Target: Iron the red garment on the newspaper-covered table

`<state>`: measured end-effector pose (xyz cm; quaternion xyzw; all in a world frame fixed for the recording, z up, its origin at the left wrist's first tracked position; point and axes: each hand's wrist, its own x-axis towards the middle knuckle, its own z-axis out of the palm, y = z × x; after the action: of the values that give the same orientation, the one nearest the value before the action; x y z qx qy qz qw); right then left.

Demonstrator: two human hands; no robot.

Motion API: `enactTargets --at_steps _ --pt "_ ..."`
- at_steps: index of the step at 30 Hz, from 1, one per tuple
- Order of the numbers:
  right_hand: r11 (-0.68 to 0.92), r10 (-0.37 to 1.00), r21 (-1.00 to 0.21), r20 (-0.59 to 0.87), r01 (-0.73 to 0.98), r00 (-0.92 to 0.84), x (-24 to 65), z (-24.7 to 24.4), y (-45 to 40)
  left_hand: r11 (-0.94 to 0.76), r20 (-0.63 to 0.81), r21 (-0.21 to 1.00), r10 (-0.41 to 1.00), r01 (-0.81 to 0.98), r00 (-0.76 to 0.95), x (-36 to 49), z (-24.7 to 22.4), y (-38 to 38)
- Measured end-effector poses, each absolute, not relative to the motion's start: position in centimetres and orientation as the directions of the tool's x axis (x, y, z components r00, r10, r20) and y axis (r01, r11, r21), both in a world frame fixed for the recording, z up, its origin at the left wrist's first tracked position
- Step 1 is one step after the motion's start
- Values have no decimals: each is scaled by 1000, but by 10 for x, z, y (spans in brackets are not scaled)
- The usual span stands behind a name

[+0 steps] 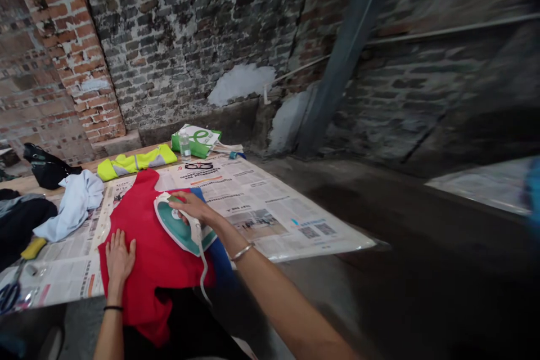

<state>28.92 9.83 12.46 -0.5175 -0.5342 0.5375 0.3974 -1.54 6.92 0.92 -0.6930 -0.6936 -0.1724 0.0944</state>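
gripping the white-and-teal plastic-bodied iron (174,224) by its top handle, the right hand (189,206) has its fingers curled around the grip, near the center of the frame. the left hand (119,259) lies palm down, fingers a little apart and holding nothing, on the bright red cloth garment (145,230) at the lower left of the frame. a blue piece of cloth (221,261) shows along the garment's right side, and the newspaper-printed table covering (257,185) spreads beneath, glossy at its edge.

the red garment looks light and limp; it would likely wrinkle or slide under a one-sided push, so a flat, spread palm suits it better than a pinch, and two far edges would be the place to lift it. its lower end hangs in loose folds, whose weight could drag it off. the iron seems firm and rather heavy, best taken by the handle alone, as its underside may be hot. the white cord (203,278) trails down from its rear, flexible and apt to tug.
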Motion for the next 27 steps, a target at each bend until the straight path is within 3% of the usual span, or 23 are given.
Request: enactTargets --at_steps 5,9,13,19,27 --pt "-175 984 -976 -176 129 -1 283 135 127 -11 345 98 938 995 -23 -15 9 70" --pt "-151 988 -971 -150 185 20 281 137 134 -19 359 92 933 996 -16 -15 8 69" --pt "-124 988 -962 -141 243 -54 286 132 121 -11 342 94 939 996 -22 -13 8 67" --pt "-33 959 -982 -84 185 -270 295 122 84 -10 324 102 946 995 -24 -12 12 66" --pt "-57 960 -989 -91 133 -266 293 122 77 -3 316 117 948 993 -34 -12 16 66"
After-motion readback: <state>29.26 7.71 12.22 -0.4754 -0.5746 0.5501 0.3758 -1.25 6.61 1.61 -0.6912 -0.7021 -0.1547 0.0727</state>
